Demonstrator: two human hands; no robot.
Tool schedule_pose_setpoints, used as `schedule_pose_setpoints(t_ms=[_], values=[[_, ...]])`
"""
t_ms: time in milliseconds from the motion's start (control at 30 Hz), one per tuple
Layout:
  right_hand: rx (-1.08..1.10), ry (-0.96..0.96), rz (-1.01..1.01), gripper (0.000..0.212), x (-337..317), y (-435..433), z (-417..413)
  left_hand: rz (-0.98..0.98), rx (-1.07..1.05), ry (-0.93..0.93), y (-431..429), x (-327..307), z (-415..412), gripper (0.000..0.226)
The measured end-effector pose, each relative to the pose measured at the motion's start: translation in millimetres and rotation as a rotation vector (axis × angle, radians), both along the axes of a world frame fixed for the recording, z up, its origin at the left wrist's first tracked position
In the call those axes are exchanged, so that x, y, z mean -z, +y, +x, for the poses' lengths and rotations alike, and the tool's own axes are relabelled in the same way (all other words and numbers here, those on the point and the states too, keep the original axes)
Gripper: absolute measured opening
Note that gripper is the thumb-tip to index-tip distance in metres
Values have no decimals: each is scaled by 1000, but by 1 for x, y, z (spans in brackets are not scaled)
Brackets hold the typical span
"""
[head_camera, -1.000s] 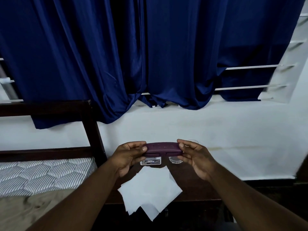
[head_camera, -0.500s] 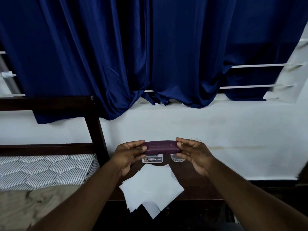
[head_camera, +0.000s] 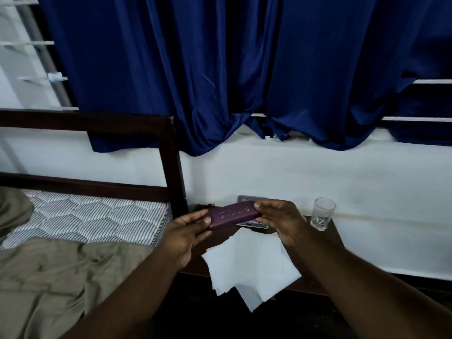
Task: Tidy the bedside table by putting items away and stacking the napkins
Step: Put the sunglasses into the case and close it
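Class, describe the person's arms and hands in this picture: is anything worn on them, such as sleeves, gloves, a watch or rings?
Nothing worn shows. The left hand and right hand are bare: no gloves, no visible rings. The left forearm and right forearm are bare to the picture's edge: no sleeves, watch, bracelets or markings.

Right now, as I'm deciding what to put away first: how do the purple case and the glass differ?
The case is purple and opaque; the glass is clear. The case is long and flat, the glass short and round. The case is held tilted between the left hand and right hand; the glass stands upright on the table, untouched. Both are near the wall.
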State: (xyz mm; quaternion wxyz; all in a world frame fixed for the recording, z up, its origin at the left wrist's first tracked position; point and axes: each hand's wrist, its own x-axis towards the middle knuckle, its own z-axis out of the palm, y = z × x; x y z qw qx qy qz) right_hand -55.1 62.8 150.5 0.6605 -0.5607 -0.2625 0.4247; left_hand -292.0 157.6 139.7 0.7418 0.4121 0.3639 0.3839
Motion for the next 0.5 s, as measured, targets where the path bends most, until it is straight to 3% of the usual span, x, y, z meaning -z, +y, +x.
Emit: schedule_pose_setpoints(t_ms=[300,467,500], values=[[-80,-48,-94,24,36,90,-49,-26,-275,-26,9,46,-43,28],[-143,-95,-161,1,67,131,-73,-43,-374,4,10,83,-55,28],[-152,-117,-181,4,76,138,-76,-52,-380,18,11,91,-56,28]])
